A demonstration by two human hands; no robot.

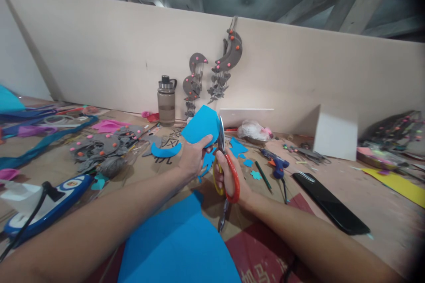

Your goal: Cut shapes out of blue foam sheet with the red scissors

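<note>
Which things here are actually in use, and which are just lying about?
In use: left hand holding blue foam piece; right hand working scissors.

Lying about: water bottle, glue gun, phone, green pencil.

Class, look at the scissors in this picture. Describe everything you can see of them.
The scissors have red and yellow loop handles and grey metal blades. The right hand grips them, fingers through the handles, blades pointing up and away. The blades meet the edge of the blue foam piece, which the left hand holds up. They are held above the table, over a large blue sheet.
</note>
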